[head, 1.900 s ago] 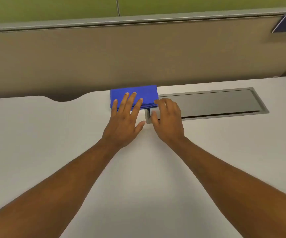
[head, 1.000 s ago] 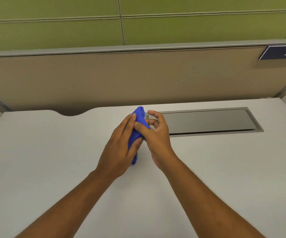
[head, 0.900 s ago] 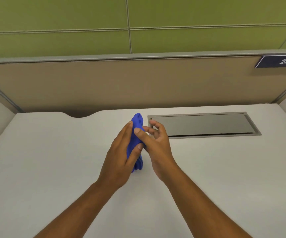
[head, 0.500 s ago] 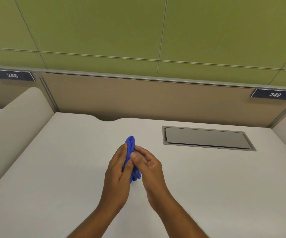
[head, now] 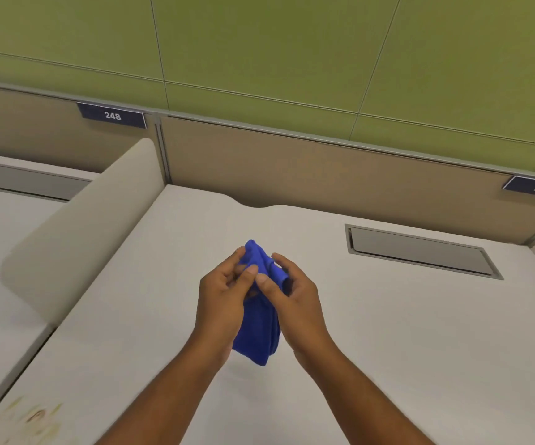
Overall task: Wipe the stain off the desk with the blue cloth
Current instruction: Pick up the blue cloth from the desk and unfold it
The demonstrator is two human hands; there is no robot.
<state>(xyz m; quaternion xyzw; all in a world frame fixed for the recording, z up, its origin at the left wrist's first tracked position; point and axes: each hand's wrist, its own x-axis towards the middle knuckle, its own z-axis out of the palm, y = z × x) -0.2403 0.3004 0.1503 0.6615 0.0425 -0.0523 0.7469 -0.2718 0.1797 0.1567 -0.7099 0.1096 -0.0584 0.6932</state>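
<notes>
The blue cloth (head: pixel 258 335) hangs bunched between my two hands, lifted above the white desk (head: pixel 404 332). My left hand (head: pixel 221 303) grips its left side and my right hand (head: pixel 295 300) grips its right side, thumbs meeting near the top. A tip of cloth sticks up above my fingers and the rest droops below my palms. A faint yellowish-brown stain (head: pixel 31 419) marks the desk at the near left corner, well left of and below my hands.
A grey recessed cable tray (head: pixel 420 252) sits in the desk at the back right. A rounded beige side divider (head: pixel 76 232) borders the desk on the left, with a neighbouring desk beyond. A tan back partition (head: pixel 324 178) carries labels 248 and 249.
Both hands picked the folded cloth up from beside the cable tray and drew it nearer. It now hangs looser between them. My view has swung left, revealing the divider and the stain.
</notes>
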